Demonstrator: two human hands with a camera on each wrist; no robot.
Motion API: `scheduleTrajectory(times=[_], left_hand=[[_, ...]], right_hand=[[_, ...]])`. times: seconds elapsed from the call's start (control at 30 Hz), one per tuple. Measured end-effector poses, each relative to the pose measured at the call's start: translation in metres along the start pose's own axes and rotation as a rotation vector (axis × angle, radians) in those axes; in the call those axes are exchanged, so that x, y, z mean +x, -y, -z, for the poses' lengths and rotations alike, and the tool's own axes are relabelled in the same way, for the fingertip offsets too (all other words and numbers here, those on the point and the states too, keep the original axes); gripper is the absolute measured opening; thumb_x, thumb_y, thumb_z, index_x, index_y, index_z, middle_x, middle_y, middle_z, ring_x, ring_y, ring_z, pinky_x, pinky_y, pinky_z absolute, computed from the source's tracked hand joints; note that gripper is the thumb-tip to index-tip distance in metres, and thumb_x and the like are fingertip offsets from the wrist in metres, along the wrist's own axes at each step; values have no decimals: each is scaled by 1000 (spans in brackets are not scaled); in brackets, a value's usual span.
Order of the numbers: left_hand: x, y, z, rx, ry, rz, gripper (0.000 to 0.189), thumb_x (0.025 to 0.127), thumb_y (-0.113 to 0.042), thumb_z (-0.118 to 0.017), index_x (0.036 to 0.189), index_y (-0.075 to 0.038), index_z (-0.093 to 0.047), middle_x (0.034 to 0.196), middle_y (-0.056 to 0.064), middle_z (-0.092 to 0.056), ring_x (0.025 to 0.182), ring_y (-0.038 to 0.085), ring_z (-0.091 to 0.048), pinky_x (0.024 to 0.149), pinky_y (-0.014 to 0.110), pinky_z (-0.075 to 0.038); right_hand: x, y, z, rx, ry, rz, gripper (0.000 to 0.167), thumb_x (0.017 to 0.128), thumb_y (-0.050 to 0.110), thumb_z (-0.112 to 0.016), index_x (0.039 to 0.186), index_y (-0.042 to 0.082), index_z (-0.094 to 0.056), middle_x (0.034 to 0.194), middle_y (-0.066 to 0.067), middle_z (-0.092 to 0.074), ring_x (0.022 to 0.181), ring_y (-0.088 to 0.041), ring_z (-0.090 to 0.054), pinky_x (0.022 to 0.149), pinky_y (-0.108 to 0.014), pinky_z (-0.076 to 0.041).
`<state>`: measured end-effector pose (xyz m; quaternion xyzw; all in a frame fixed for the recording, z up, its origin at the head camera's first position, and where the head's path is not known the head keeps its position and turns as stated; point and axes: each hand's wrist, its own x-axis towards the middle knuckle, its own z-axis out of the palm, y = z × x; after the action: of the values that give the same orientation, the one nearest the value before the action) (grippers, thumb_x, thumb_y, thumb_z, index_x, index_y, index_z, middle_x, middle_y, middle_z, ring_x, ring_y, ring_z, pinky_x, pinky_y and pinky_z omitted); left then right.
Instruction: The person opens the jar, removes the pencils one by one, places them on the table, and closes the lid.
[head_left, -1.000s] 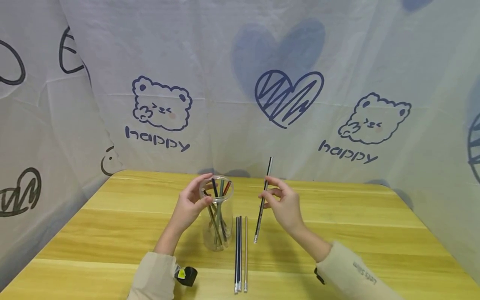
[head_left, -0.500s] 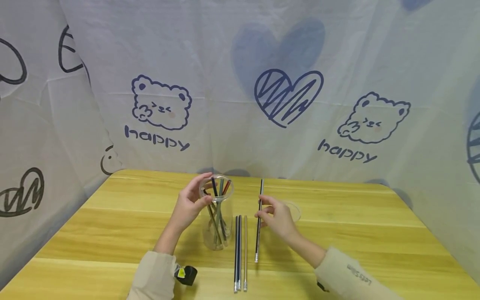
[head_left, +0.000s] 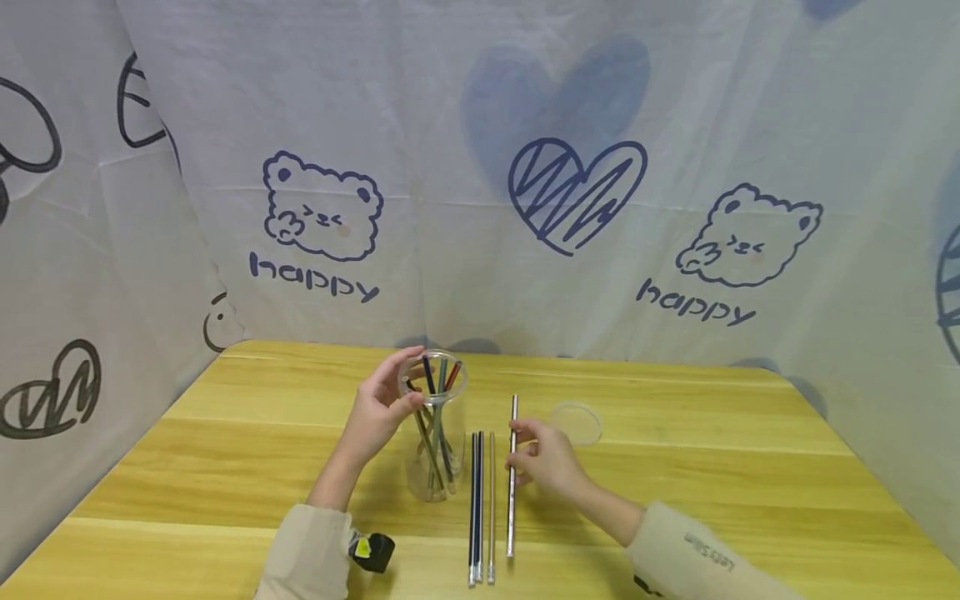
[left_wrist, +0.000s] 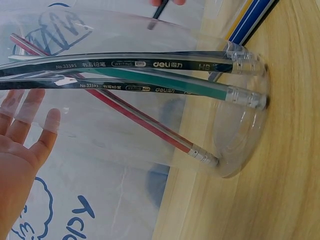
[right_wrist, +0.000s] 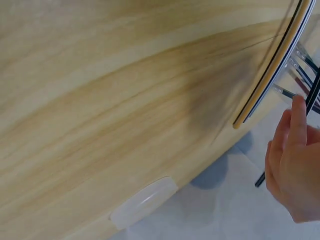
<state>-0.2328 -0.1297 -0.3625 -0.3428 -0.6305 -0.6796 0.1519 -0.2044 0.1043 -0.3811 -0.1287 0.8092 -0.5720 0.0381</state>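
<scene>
A clear plastic jar (head_left: 414, 475) stands upright on the table, and my left hand (head_left: 381, 410) grips it near its rim. Several pencils lean inside; the left wrist view shows a green pencil (left_wrist: 205, 91), a red pencil (left_wrist: 145, 119) and black pencils with their eraser ends at the bottom. Right of the jar, my right hand (head_left: 553, 462) pinches a dark-and-silver striped pencil (head_left: 512, 521) between thumb and fingers, its length pointing away from me. Between jar and held pencil lie dark striped pencils (head_left: 477, 508) and a yellowish pencil (head_left: 492, 504), side by side.
A round transparent lid (head_left: 588, 423) lies on the wooden table (head_left: 675, 467) behind my right hand. A pale printed cloth (head_left: 450, 250) hangs along the table's far edge and both sides.
My right hand has come down and toward me with the striped pencil, now lined up beside the row. The lid behind that hand has come into sight. My left hand stays on the jar.
</scene>
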Motion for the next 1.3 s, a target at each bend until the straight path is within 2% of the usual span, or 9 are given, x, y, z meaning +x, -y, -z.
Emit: scheduleTrajectory(times=[0.2, 0.27, 0.37, 0.5, 0.6, 0.77, 1.0, 1.2, 1.3], left_hand=[[1, -1, 0, -5, 2, 12, 68, 80, -34, -63, 127, 7, -37, 124, 6, -51, 108, 43, -45, 79, 32, -49], [1, 0, 0, -3, 3, 9, 67, 81, -34, -63, 127, 7, -37, 122, -3, -52, 108, 37, -48, 79, 31, -49], [1, 0, 0, -1, 5, 4, 65, 81, -32, -63, 127, 7, -37, 122, -2, -52, 107, 27, -51, 79, 31, -49], [0, -1, 0, 7, 1, 11, 67, 81, -34, -63, 127, 6, -38, 123, -2, -51, 108, 36, -48, 79, 31, -49], [0, -1, 0, 17, -2, 16, 67, 80, -35, -63, 127, 6, -38, 123, 0, -51, 107, 43, -46, 79, 32, -49], [1, 0, 0, 14, -4, 11, 66, 81, -33, -64, 127, 7, -38, 125, 11, -49, 107, 35, -49, 79, 33, -49], [1, 0, -1, 14, -10, 6, 67, 80, -33, -64, 126, 8, -39, 125, 11, -49, 107, 29, -50, 78, 30, -49], [1, 0, 0, 14, -6, 15, 67, 80, -34, -64, 126, 7, -39, 125, 24, -44, 107, 31, -49, 79, 32, -49], [1, 0, 0, 12, -8, 21, 67, 80, -34, -64, 126, 7, -39, 125, 25, -44, 107, 34, -48, 79, 32, -49]], right_hand=[[-1, -1, -2, -7, 55, -53, 45, 74, -17, -57, 117, -17, -42, 97, -25, -50, 62, -16, -56, 56, -36, -53], [-1, -2, -2, -13, 60, -70, 45, 74, -17, -57, 116, -17, -43, 93, -23, -50, 61, -15, -56, 55, -35, -53], [0, -2, -4, -25, 65, -106, 44, 73, -16, -59, 115, -16, -44, 89, -18, -50, 58, -16, -56, 54, -33, -53], [0, -1, -7, -47, 82, -153, 44, 73, -16, -59, 115, -15, -45, 87, -16, -50, 53, -16, -55, 52, -32, -53], [0, -2, -8, -26, 105, -178, 44, 73, -19, -57, 115, -17, -44, 85, -16, -50, 52, -17, -55, 52, -32, -53], [-1, -6, -10, 38, 137, -188, 37, 74, -24, -49, 111, -20, -44, 79, -17, -49, 54, -19, -57, 53, -33, -53], [1, -11, -10, -86, 127, -140, 8, 75, -8, -64, 79, -10, -58, 66, -12, -58, 49, -14, -57, 48, -29, -52], [6, -15, -11, -115, 158, -144, 25, 78, 1, -66, 97, -8, -52, 61, -12, -57, 40, -13, -51, 40, -31, -49], [9, -16, -13, -128, 158, -167, 22, 80, 4, -65, 96, -5, -53, 56, -12, -56, 36, -12, -49, 38, -31, -49]])
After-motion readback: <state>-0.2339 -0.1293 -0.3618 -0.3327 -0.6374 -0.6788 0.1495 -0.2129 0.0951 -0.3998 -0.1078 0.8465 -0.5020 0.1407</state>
